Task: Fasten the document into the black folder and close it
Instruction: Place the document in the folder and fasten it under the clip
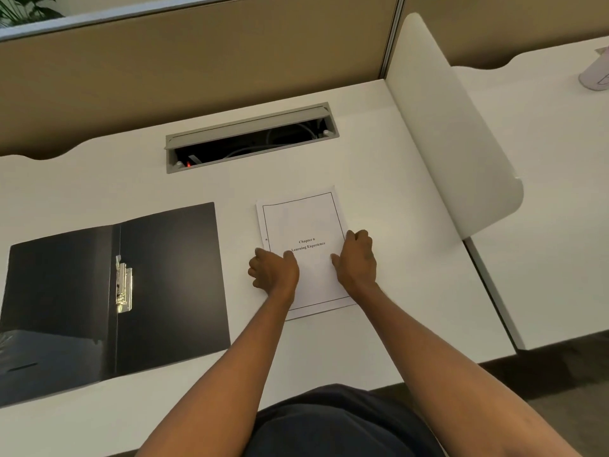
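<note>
Two hands: both rest on the document, one at each long side, forearms reaching in from the near edge of the bench.
Left hand: sits at the document's left edge, over the lower half; fingers curled in, knuckles up, thumb lying on the paper. Whether the edge is actually pinched, I cannot tell.
Right hand: sits at the right edge, a little farther up the sheet; fingers bent over the margin, thumb on the page. Grip or mere press, I cannot tell.
Document: white stack lying flat on the bench, right of centre, cover page up, black border line, printed title "Chapter 6 Learning Experience" (a small punched hole shows near its left margin).
Black folder: lies open and flat on the bench, well to the left of the document, not touching it.
Metal clip: silvery, beside the folder's spine fold, with no paper under it.
Bench: white; a grey cable hatch stands open behind the document.
Divider: white panel, upright along the bench's right side.
</note>
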### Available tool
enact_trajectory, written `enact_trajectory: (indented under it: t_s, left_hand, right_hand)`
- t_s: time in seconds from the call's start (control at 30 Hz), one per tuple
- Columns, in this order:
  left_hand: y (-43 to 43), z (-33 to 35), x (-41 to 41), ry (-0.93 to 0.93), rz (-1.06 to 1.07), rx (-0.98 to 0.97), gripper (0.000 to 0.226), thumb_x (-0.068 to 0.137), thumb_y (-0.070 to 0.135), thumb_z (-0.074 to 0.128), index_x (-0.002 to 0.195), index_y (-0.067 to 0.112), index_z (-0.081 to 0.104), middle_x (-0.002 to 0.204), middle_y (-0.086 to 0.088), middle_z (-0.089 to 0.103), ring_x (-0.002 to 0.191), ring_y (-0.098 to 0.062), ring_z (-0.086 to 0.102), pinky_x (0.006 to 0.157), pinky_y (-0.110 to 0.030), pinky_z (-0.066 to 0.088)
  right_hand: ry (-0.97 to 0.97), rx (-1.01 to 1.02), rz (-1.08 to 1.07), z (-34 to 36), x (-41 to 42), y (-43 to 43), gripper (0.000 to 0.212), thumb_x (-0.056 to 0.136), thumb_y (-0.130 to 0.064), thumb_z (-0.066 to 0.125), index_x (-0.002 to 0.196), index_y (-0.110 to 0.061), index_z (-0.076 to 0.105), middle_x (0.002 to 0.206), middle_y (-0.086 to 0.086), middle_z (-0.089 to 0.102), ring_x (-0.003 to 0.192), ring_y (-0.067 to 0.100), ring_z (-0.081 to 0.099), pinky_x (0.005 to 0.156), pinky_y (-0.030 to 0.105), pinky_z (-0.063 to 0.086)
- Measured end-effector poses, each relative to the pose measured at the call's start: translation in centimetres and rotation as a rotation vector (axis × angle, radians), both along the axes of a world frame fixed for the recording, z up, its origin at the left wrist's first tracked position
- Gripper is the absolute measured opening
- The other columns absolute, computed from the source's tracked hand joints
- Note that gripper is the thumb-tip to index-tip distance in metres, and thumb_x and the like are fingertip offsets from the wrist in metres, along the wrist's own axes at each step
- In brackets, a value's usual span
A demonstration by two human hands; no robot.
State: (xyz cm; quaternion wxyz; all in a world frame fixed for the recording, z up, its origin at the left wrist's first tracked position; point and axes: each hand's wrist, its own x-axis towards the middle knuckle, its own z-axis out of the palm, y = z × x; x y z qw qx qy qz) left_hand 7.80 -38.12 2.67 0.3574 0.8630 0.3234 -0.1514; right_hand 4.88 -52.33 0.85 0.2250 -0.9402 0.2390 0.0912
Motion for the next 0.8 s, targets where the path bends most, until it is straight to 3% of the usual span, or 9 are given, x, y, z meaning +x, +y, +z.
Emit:
enact_trajectory:
  t_s: [0.1,0.17,0.23,0.4,0.5,0.57,0.7,0.8]
  left_hand:
    - [1.2,-0.5,1.3,0.021,0.172,-0.176,0.046,0.092,0.026,0.063,0.129,0.0,0.051,0.136,-0.02,0.055,0.128,-0.041,0.05,0.106,-0.053,0.046]
    - [2.2,-1.0,2.1,0.008,0.216,-0.31,0.03,0.089,0.022,0.064,0.104,-0.004,0.059,0.11,-0.025,0.062,0.108,-0.046,0.057,0.092,-0.045,0.052]
    - [3.1,-1.2,2.7,0.001,0.228,-0.408,0.017,0.089,0.017,0.065,0.085,0.005,0.054,0.087,-0.015,0.052,0.087,-0.032,0.048,0.076,-0.036,0.042]
    - [5.1,-1.4,3.3,0.011,0.169,-0.534,0.011,0.093,0.007,0.062,0.091,0.014,0.054,0.088,-0.011,0.046,0.083,-0.026,0.039,0.073,-0.038,0.037]
    - [6.5,-1.6,3.2,0.054,0.196,-0.601,0.007,0.094,-0.001,0.063,0.092,0.006,0.063,0.091,-0.015,0.059,0.081,-0.029,0.055,0.076,-0.038,0.052]
    - [7.1,-1.6,3.0,0.079,0.214,-0.636,0.007,0.095,-0.004,0.065,0.097,0.001,0.069,0.094,-0.016,0.071,0.077,-0.029,0.069,0.069,-0.036,0.06]
    - [7.9,-1.7,2.6,0.081,0.201,-0.7,0.021,0.091,-0.009,0.068,0.112,-0.008,0.068,0.102,-0.021,0.073,0.083,-0.031,0.072,0.067,-0.038,0.061]
    - [8.2,-1.7,2.4,0.056,0.193,-0.711,0.014,0.089,-0.011,0.07,0.102,-0.008,0.068,0.094,-0.019,0.073,0.077,-0.028,0.073,0.057,-0.033,0.063]
  right_hand:
    - [0.002,-0.012,0.003,-0.1,0.1,0.1,0.039,0.092,-0.023,0.072,0.12,-0.004,0.052,0.128,0.012,0.046,0.12,0.028,0.048,0.085,0.038,0.054]
    - [0.004,-0.021,0.005,-0.1,0.2,0.2,0.038,0.092,-0.022,0.072,0.119,-0.003,0.052,0.128,0.013,0.046,0.12,0.029,0.048,0.086,0.038,0.054]
    - [0.013,-0.036,0.007,0.0,0.3,0.3,0.038,0.093,-0.022,0.072,0.12,-0.003,0.052,0.128,0.014,0.046,0.119,0.029,0.049,0.087,0.038,0.054]
    - [0.034,-0.059,0.021,0.1,0.6,0.2,0.04,0.094,-0.024,0.071,0.122,-0.002,0.052,0.13,0.014,0.046,0.121,0.029,0.049,0.089,0.037,0.054]
    - [0.037,-0.074,0.031,0.0,0.5,0.2,0.04,0.094,-0.024,0.07,0.122,-0.002,0.052,0.13,0.014,0.046,0.12,0.029,0.049,0.089,0.037,0.054]
    - [0.04,-0.081,0.033,0.0,0.5,0.3,0.04,0.094,-0.024,0.07,0.123,-0.002,0.052,0.13,0.015,0.046,0.121,0.029,0.049,0.09,0.037,0.054]
    - [0.036,-0.098,0.034,0.1,0.4,0.4,0.041,0.094,-0.025,0.07,0.123,-0.002,0.052,0.13,0.015,0.047,0.121,0.029,0.049,0.091,0.037,0.054]
    - [0.037,-0.09,0.036,0.2,0.4,0.4,0.042,0.095,-0.026,0.07,0.124,-0.002,0.051,0.131,0.015,0.046,0.121,0.029,0.049,0.092,0.037,0.054]
